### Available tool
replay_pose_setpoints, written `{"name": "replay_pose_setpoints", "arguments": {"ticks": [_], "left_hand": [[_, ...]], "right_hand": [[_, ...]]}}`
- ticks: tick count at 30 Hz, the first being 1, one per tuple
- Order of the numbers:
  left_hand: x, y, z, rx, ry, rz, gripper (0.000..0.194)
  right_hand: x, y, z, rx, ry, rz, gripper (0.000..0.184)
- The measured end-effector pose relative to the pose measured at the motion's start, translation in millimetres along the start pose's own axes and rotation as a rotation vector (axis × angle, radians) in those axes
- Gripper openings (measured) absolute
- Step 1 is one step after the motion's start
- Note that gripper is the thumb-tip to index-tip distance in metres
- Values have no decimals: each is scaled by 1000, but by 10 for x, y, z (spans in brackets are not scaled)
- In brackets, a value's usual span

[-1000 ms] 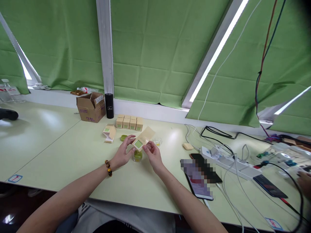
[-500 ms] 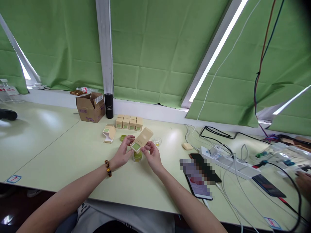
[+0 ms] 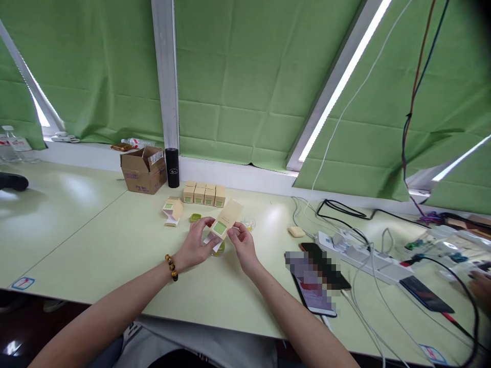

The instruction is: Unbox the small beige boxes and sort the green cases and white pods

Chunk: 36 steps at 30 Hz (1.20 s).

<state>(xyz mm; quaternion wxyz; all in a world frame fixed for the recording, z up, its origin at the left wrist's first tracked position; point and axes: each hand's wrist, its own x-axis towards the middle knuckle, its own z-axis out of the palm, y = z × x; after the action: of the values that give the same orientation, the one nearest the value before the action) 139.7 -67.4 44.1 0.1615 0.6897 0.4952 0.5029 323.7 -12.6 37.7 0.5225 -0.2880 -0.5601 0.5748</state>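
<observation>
One open-flapped cardboard box (image 3: 226, 217), pinched by left hand (image 3: 195, 244) and right hand (image 3: 243, 246) above a rounded green jar (image 3: 219, 251)

Bare left hand (image 3: 194, 246), amber-and-black beaded bracelet (image 3: 172, 267) at the wrist (image 3: 178, 261), grey clothing (image 3: 238, 340)

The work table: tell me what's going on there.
A person is handling a small tan carton with a green square on it, left hand and right hand on opposite sides. Its long flap stands open. Just below it sits a small green-and-clear container, partly hidden. Behind the hands, four closed tan boxes stand in a row, with another open carton to their left and a small green piece nearby.
</observation>
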Motion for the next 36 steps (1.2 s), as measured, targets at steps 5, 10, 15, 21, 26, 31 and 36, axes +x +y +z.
{"name": "replay_pose_setpoints", "arguments": {"ticks": [5, 10, 15, 21, 26, 31, 36], "left_hand": [[26, -33, -14, 74, 14, 147, 32], [34, -69, 17, 98, 58, 109, 23], [21, -69, 47, 96, 47, 18, 30], [1, 3, 25, 53, -2, -18, 57], [29, 33, -54, -48, -68, 53, 39], [42, -12, -45, -71, -66, 26, 34], [37, -71, -2, -48, -52, 6, 30]], "right_hand": [[19, -5, 6, 18, -7, 19, 55], [15, 12, 12, -26, -19, 32, 54], [-9, 8, 50, 20, -67, 6, 59], [-26, -79, 49, 43, -72, 83, 61], [-4, -107, 13, 47, 14, 88, 56], [-6, -86, -17, 50, 122, 74, 50], [-30, -96, -3, 61, 108, 42, 44]]}}
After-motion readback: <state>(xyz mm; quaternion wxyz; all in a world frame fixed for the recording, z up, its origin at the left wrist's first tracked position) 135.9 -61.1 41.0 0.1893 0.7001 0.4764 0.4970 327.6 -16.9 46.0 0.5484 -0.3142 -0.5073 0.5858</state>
